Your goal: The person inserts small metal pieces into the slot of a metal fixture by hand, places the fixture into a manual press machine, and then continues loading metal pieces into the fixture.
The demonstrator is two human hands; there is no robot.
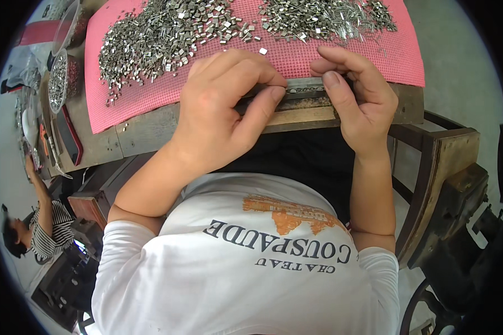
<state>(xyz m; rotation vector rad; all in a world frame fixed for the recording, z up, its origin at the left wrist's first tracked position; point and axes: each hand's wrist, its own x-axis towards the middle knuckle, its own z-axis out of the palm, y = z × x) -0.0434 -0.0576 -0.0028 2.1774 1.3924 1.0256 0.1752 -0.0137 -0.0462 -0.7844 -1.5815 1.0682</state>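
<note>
At the table's near edge sits a narrow metal strip fixture (304,89) with a row of tiny parts along it. My left hand (221,103) is at its left end, thumb and forefinger tips together; anything between them is too small to make out. Close to the strip's right end is my right hand (366,95), fingers curled and thumb apart from the forefinger, with nothing visible in it. Beyond my hands, a heap of small silvery metal pieces (162,42) and a second heap (313,19) lie on a pink textured mat (374,64). One loose bright piece (262,51) lies between the heaps and my hands.
To the left stand a clear tub of small metal parts (57,84), another clear container (70,28) and a dark red-edged flat object (70,134). Someone in a striped shirt (53,229) sits farther left. A wooden frame (439,178) and dark machinery (458,223) are at right.
</note>
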